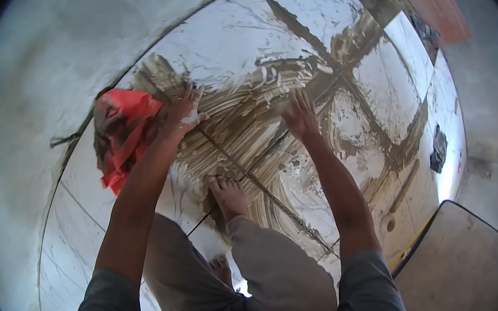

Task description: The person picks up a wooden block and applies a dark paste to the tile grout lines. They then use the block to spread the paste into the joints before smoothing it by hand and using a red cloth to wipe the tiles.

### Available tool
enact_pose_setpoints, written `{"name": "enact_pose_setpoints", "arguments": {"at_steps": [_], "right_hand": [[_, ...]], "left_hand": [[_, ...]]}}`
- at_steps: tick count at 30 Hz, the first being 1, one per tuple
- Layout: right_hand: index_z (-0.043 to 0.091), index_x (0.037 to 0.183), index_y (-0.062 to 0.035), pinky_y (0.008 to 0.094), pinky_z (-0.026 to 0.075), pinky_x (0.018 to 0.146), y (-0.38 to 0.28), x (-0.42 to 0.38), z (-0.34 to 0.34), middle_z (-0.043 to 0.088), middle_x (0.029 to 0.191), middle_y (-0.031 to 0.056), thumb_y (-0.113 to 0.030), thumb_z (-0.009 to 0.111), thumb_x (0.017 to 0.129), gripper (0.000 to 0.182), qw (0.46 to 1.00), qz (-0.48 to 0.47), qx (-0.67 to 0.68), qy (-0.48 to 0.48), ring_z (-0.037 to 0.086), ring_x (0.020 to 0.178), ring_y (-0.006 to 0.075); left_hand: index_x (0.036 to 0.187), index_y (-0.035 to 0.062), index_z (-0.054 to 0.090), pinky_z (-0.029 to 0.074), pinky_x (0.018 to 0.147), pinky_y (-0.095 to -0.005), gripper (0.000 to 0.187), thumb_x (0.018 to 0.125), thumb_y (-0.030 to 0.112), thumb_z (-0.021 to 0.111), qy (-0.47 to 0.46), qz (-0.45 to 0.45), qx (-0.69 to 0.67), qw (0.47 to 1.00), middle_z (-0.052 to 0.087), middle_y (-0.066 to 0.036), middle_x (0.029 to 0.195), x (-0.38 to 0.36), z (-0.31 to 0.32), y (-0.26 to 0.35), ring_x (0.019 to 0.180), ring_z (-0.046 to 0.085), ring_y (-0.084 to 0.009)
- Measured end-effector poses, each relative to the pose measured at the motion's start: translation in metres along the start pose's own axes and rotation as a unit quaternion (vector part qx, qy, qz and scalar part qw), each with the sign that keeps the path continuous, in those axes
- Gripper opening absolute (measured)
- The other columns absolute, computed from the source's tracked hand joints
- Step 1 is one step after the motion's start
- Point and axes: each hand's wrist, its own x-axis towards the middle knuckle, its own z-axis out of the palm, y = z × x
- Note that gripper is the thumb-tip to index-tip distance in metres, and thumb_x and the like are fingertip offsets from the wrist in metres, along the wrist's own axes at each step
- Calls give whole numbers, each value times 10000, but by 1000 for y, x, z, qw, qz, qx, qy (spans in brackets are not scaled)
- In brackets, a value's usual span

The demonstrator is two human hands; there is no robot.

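Note:
My left hand [186,109] is low over the smeared floor tiles, just right of a crumpled red bag [122,131] with grey-brown stains. Its fingers are bent around a whitish patch near the thumb; what this is I cannot tell. Farther right, my right hand [301,117] reaches forward with its fingers stretched out over a tile joint, nothing in them. Brown wet grout [238,120] lies in curved streaks between and around both hands. The marbled white tiles [232,35] show through where the smear is thin.
My bare foot [231,198] stands on the tiles between my arms. A bare concrete strip [39,92] borders the tiles at left. At right are a dark crumpled item [439,149] and a large grey panel with a dark edge [464,275]. A reddish flat piece [443,18] lies at the far right.

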Motion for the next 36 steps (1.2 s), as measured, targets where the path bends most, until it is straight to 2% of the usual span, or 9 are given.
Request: {"name": "enact_pose_setpoints", "arguments": {"at_steps": [3,7,10,15,20,22,32,33,36], "right_hand": [[227,1441,-61,490,114,1130,-11,64,16,215,1500,161,-492,454,900,728,998,-34,2,46,170,1394,332],[247,1421,-33,546,155,1106,-24,129,24,236,1486,180,-501,463,897,735,998,-37,12,46,195,1384,348],[268,1405,-25,576,189,1082,-36,165,21,249,1474,195,-517,465,892,738,988,-115,-2,101,227,1371,359],[272,1399,-17,577,186,1080,-69,229,-17,274,1459,201,-545,457,887,758,953,-247,-2,175,255,1356,369],[244,1419,-15,565,162,1087,-40,270,-12,234,1477,205,-528,457,899,761,943,-271,1,196,244,1357,378],[239,1423,-16,567,163,1084,3,285,24,227,1478,213,-524,452,903,758,976,-133,-100,143,236,1358,387],[302,1390,19,575,216,1064,-2,274,34,286,1443,241,-547,456,890,771,949,-239,-57,199,295,1328,403],[287,1401,15,567,207,1073,2,277,33,287,1452,221,-547,475,880,789,971,-146,-77,174,287,1337,387],[246,1423,3,557,177,1089,10,280,40,274,1464,206,-551,470,878,809,967,-157,-132,148,255,1356,370]], "left_hand": [[1428,205,305,414,966,-460,802,759,470,661,32,54,116,991,286,-163,1463,38,22,1,1288,365,-392],[1453,309,237,134,1008,-711,1189,442,757,675,6,90,99,991,98,-89,1542,90,30,6,1385,130,-419],[1465,321,184,100,1032,-691,1223,427,735,680,-89,54,114,988,56,-85,1550,97,7,24,1400,78,-406],[1469,316,162,91,1033,-691,1245,418,664,732,-86,61,72,992,49,-88,1550,101,15,18,1403,54,-407],[1465,313,182,98,1035,-688,1231,436,562,808,-127,36,26,991,57,-100,1547,105,-2,27,1405,51,-399],[1464,314,185,98,1035,-691,1239,427,550,821,-107,37,18,993,57,-88,1548,105,5,17,1405,51,-394],[1465,351,149,112,1029,-700,1296,377,549,826,-68,47,-14,996,14,-35,1556,105,12,17,1408,47,-383],[1465,348,151,121,1020,-707,1293,380,556,822,-67,49,-11,996,22,-42,1555,110,11,16,1407,50,-386],[1467,340,149,136,1001,-720,1286,392,568,816,-85,65,-9,994,34,-61,1553,87,12,20,1404,53,-394]]}}
